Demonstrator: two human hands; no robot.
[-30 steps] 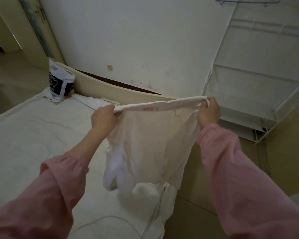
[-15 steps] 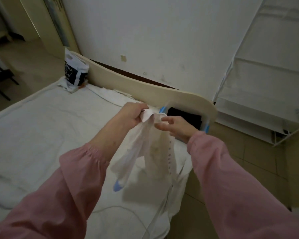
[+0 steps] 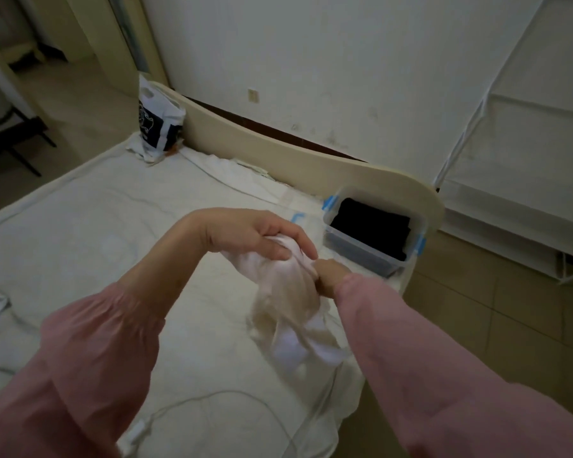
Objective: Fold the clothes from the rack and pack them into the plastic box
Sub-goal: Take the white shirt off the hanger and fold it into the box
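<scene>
Cloth bunched in two hands over the bed

Cloth (image 3: 288, 292), white and soft, hangs in a bunch above the bed (image 3: 113, 226). The left hand (image 3: 245, 233) grips its top, with fingers and thumb curled tight round the folds. The right hand (image 3: 328, 276) is just beside it and holds the cloth too, but the cloth hides most of its fingers. The low end of the cloth is blurry. The box (image 3: 354, 256) sits at the bed's far corner, near the hands, with dark clothes (image 3: 374, 223) inside. A bag (image 3: 158, 123) leans on the headboard (image 3: 278, 150). The white rack (image 3: 526, 127) stands on the right. A thin cable (image 3: 212, 398) lies on the bed.
</scene>
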